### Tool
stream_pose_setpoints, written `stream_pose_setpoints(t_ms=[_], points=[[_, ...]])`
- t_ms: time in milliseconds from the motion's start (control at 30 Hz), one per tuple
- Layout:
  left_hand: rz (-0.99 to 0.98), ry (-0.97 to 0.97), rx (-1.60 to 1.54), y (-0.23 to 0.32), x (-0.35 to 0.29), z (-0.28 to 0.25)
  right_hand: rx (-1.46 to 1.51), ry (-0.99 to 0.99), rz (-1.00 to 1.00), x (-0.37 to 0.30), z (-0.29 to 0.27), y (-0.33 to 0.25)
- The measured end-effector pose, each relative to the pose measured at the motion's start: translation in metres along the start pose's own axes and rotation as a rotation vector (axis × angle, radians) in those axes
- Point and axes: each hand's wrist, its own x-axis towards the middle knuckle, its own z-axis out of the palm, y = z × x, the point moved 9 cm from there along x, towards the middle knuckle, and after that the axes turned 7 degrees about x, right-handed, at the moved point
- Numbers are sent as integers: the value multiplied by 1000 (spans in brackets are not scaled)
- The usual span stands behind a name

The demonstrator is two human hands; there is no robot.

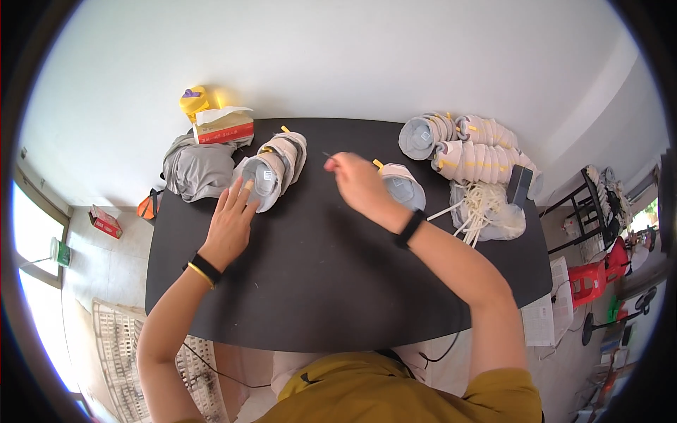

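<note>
My left hand (pixel 231 215) has its fingers stretched out, and their tips touch the near edge of a stack of cup-shaped fabric pieces (pixel 266 178). These are pale outside with grey lining, a white label inside and yellow tabs. A yellowish band circles one finger. My right hand (pixel 356 182) is raised over the middle of the table, pinching a small, thin dark object (pixel 326 154); blur hides its kind. Partly behind that hand and wrist sits a single similar fabric piece (pixel 405 187), its grey inside facing me.
More nested fabric pieces (pixel 479 161) lie at the back right of the dark table (pixel 317 282). Beside them are a plastic bag with white strips (pixel 483 211) and a phone (pixel 520 185). A grey cloth bundle (pixel 197 169), tissue box (pixel 224 128) and yellow container (pixel 192 103) occupy the back left.
</note>
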Motion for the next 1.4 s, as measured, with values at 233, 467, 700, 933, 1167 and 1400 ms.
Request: stream_pose_setpoints(t_ms=[233,467,700,933,1167,1400], points=[[21,83,-631,85,-5,-95,-361,-30,283,-57,-134,67],[-33,137,-805,179,-1,-141,145,37,430,-116,-110,74],[22,293,-638,223,-11,-134,373,-189,410,-178,-85,-14],[-727,-304,-2222,206,-51,-46,435,-176,129,-192,-112,-65],[-674,-447,-2014,205,-60,-38,233,-587,85,-214,-45,-68],[-695,-385,-1823,200,-66,-37,-90,-336,326,-213,-20,-29]])
